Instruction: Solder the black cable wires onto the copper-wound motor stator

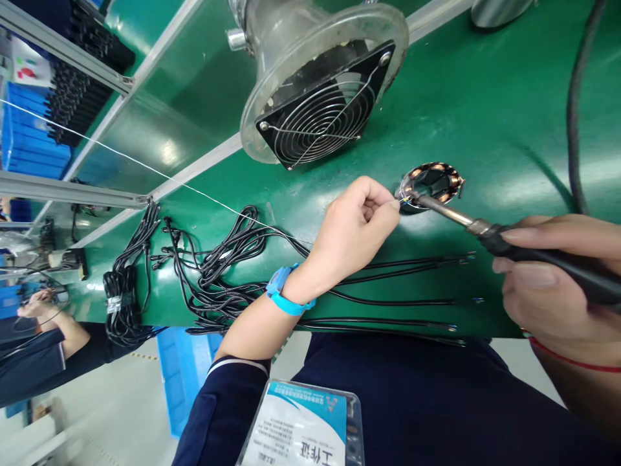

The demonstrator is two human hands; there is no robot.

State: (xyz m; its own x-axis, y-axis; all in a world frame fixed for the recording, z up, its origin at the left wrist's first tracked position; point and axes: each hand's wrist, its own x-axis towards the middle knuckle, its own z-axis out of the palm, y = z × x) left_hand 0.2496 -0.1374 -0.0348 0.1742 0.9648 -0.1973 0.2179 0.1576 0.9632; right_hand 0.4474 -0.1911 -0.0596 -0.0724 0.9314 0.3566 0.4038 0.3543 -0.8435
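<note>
My left hand (356, 223) is closed in a pinch on a thin solder wire (145, 167), which runs off to the upper left. It holds the wire's end at the rim of a round motor stator (434, 181) with copper windings, lying on the green bench (509, 116). My right hand (553, 275) grips the black handle of a soldering iron (485, 230). The iron's metal tip touches the stator at the same spot as the wire. A blue wrist strap (286, 299) circles my left wrist.
A fume fan (323, 107) in a clear housing stands just behind the stator. Several black cables (218, 265) lie spread on the bench to the left and in front. A thick black cord (575, 110) runs down the right. Another person's arm (58, 336) shows at far left.
</note>
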